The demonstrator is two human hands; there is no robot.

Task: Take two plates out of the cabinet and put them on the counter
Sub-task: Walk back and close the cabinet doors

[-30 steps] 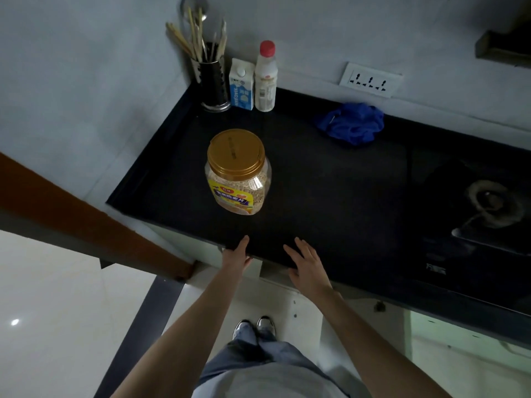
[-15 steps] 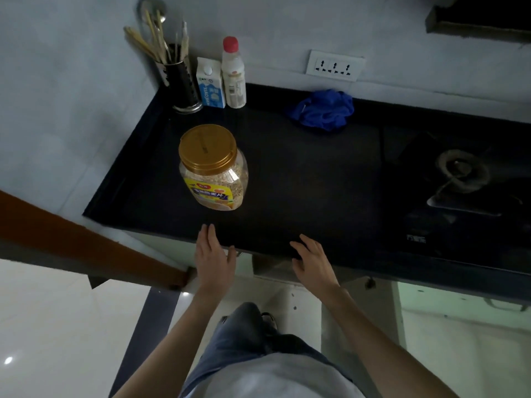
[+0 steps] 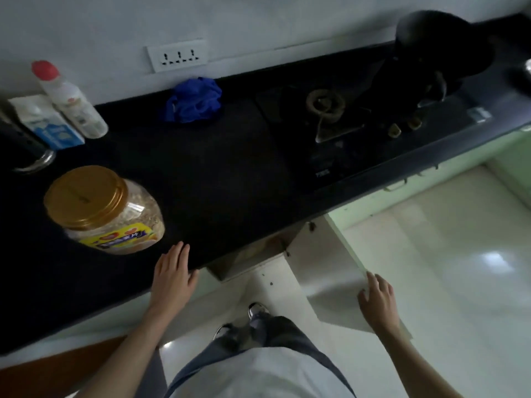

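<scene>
The black counter (image 3: 218, 179) runs across the view. Below its front edge a pale cabinet door (image 3: 324, 265) stands swung open toward me. My right hand (image 3: 377, 301) grips the outer edge of that door. My left hand (image 3: 173, 278) lies flat on the counter's front edge, fingers apart, holding nothing. The cabinet opening (image 3: 244, 255) under the counter is dim, and no plates show in it.
A gold-lidded jar of grain (image 3: 103, 209) stands near my left hand. A blue cloth (image 3: 194, 100), a red-capped bottle (image 3: 70, 100) and a small carton (image 3: 47, 122) sit at the back. A gas burner (image 3: 326, 103) and a dark wok (image 3: 439, 44) are to the right.
My right hand has left the counter edge and swung the cabinet door open to the right. The view has shifted right. My left hand stays on the counter edge.
</scene>
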